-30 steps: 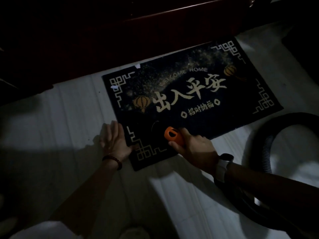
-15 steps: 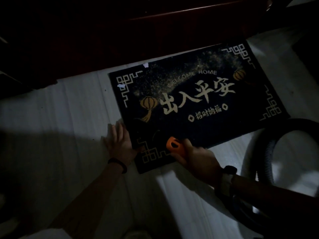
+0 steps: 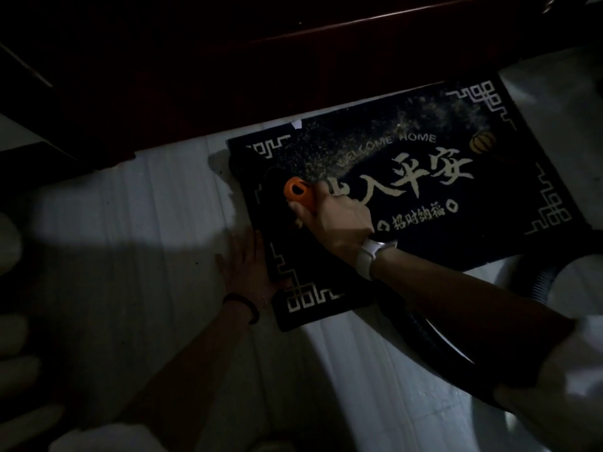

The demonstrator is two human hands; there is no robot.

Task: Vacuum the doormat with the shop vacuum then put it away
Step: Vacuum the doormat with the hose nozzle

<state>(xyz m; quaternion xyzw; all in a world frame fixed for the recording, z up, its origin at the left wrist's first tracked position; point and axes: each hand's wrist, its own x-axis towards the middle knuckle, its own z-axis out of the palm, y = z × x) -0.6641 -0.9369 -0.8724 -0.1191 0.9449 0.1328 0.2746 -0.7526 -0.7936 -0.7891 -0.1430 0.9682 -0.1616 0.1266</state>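
A dark doormat with gold lettering and a fret border lies on the pale floor in front of a dark wooden door. My right hand grips the vacuum's orange handle piece over the mat's left part; the black nozzle ahead of it is hard to make out against the mat. My left hand lies flat, fingers straight, pressing the mat's left edge and the floor beside it. A black ribbed hose runs back under my right arm. Pale dust speckles the mat's upper middle.
The dark wooden door base runs along the mat's far side. The hose curves round on the floor at the right. Pale floor stretches to the left, partly in shadow. The scene is dim.
My right hand has pushed the orange handle from the mat's near edge up toward its far left part. My left hand has stayed on the mat's left edge.
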